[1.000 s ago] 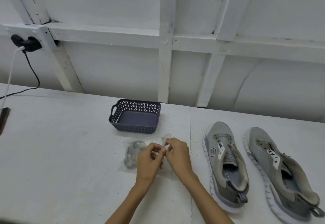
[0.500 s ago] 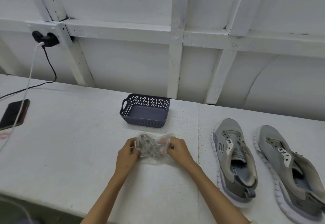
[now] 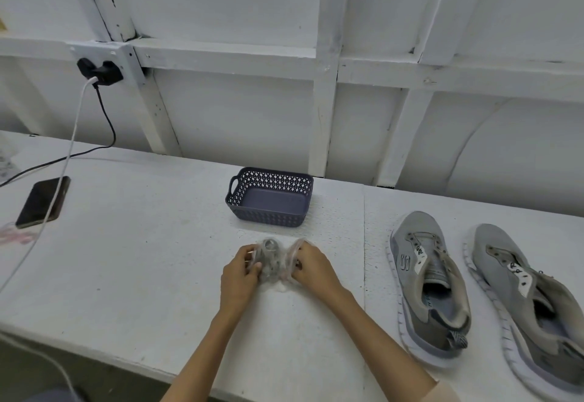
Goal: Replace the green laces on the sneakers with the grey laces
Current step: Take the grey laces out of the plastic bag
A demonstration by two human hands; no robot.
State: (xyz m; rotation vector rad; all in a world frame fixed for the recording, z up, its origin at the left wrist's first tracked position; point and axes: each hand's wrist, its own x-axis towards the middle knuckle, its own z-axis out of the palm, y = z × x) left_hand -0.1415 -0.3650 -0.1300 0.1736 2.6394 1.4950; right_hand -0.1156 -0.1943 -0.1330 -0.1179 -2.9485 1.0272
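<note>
Now the left grip and right grip both pinch the clear bag of grey laces over the tabletop.

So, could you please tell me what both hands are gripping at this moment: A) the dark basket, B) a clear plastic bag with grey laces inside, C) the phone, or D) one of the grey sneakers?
B: the left hand and the right hand each grip a side of the clear plastic bag holding the grey laces, on the table just in front of the basket.
</note>
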